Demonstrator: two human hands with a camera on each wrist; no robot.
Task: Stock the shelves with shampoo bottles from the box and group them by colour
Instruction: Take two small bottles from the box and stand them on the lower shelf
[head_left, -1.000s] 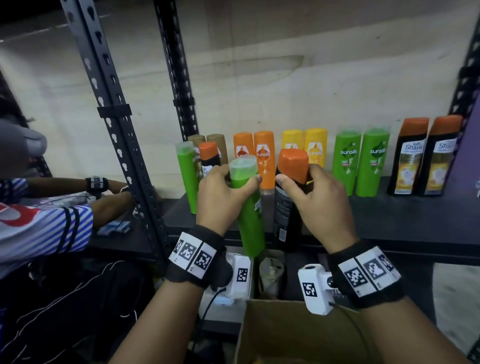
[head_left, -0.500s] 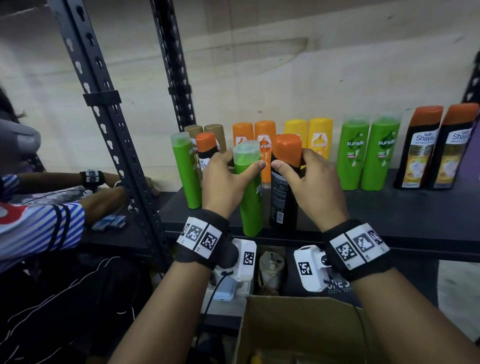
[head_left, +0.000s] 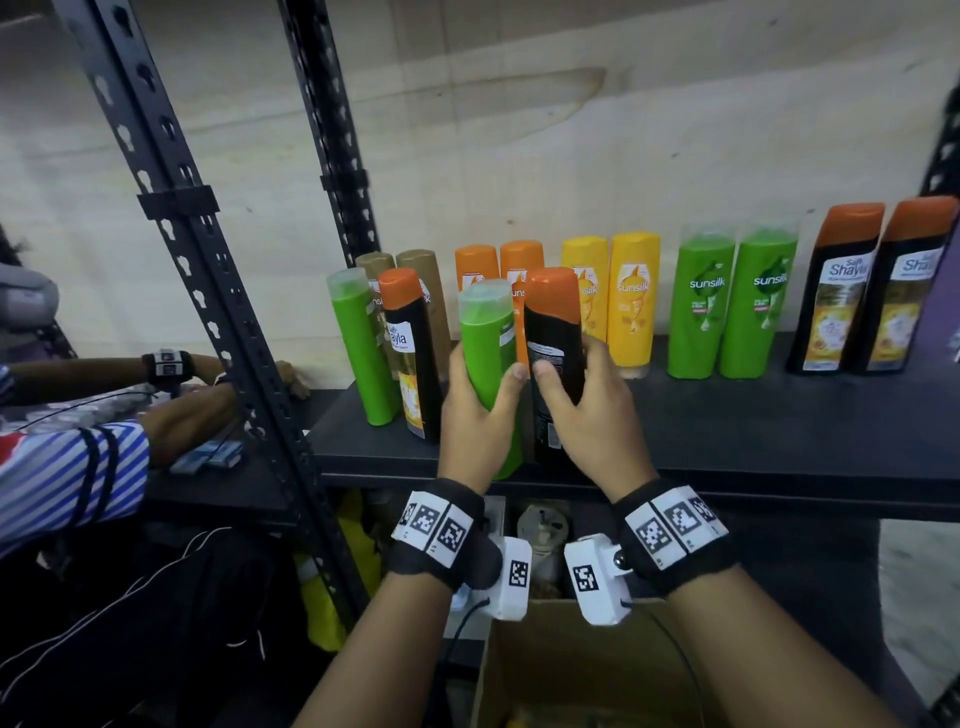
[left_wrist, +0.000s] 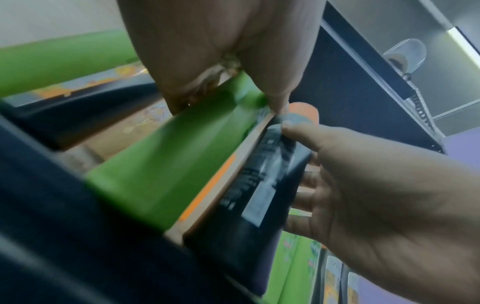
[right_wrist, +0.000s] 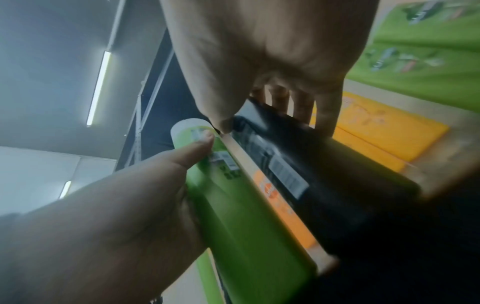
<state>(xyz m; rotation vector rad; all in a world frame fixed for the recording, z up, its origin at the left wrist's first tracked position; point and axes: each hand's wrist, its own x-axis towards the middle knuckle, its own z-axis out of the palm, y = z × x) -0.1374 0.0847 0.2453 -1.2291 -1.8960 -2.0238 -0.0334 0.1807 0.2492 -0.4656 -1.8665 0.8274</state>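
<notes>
Here, at far left, another person's arm (head_left: 72, 457) in a striped sleeve reaches past a black post (head_left: 192, 249) of the rack; to its right the shelf (head_left: 753, 441) carries the stock; first a lone green bottle (head_left: 361, 348) stands beside a black bottle (head_left: 410, 358) with an orange cap, and two brown bottles (head_left: 415, 270) stand behind them against the wall; next, near the shelf's front edge, the left hand (head_left: 475, 415) wraps its fingers and thumb around a held green bottle (head_left: 488, 364), gripping it at mid-height, the bottle upright with its base at the shelf's front edge; just beside it the right hand (head_left: 584, 415) grips a held black bottle (head_left: 553, 332) with an orange cap the same way, thumb on the near face and fingers round the far side; the two held bottles stand side by side with a narrow gap between them, and the two thumbs nearly meet; behind them two orange bottles (head_left: 478, 265) are partly hidden; further right stand two yellow bottles (head_left: 634, 301), then, after a gap, a green pair (head_left: 732, 301), then a black pair (head_left: 872, 291) with orange caps near the right edge; below the wrists, under the shelf, the open box (head_left: 571, 670) sits; its contents are barely visible.
</notes>
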